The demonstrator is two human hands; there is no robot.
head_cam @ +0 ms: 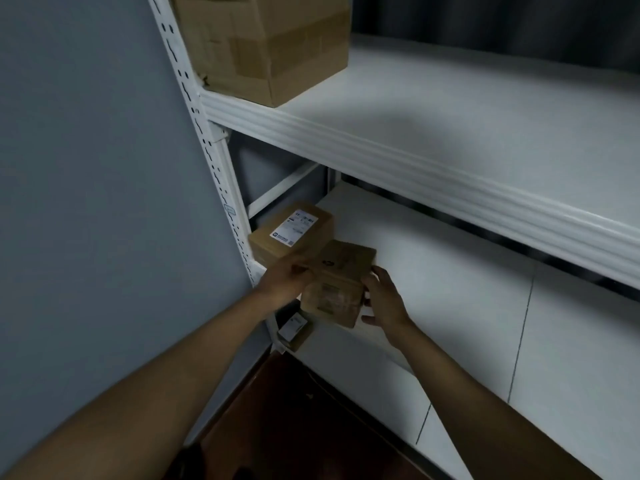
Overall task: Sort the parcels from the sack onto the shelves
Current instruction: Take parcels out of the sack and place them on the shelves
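Observation:
I hold a small brown cardboard parcel (337, 285) between both hands, just above the front left part of the middle shelf (433, 289). My left hand (285, 282) grips its left side and my right hand (382, 296) its right side. Behind it, in the shelf's left corner, sits another brown parcel (291, 233) with a white label. A third small labelled parcel (294, 329) shows on a lower level, under the held one. The sack is not in view.
A large taped cardboard box (263, 46) stands at the left end of the upper shelf (450, 133). The white perforated upright (207, 140) runs along the grey wall (86, 202). Dark brown floor (294, 410) lies below.

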